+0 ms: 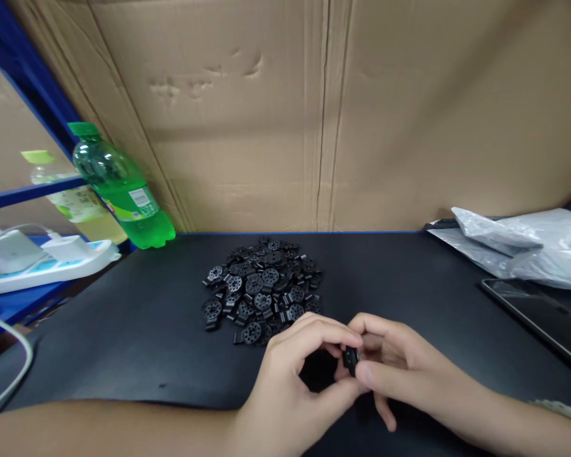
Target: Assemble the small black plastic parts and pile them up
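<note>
A small black plastic part (351, 360) is pinched between the fingertips of both hands, just above the black table. My left hand (299, 374) curves around from the left, its thumb and index finger meeting at the part. From the right, my right hand (400, 365) grips the same part between thumb and fingers. Much of the part is hidden by the fingertips. Beyond my hands lies a pile of black plastic parts (262, 285), many with a round, hole-pierced disc and a short ribbed tab.
On the left, a green soda bottle (124, 190) and a pale yellow drink bottle (76, 203) stand by a white power strip (52, 270) with cables. At right are plastic bags (542, 247) and a dark tablet-like device (542, 317). Cardboard (247, 127) walls the back.
</note>
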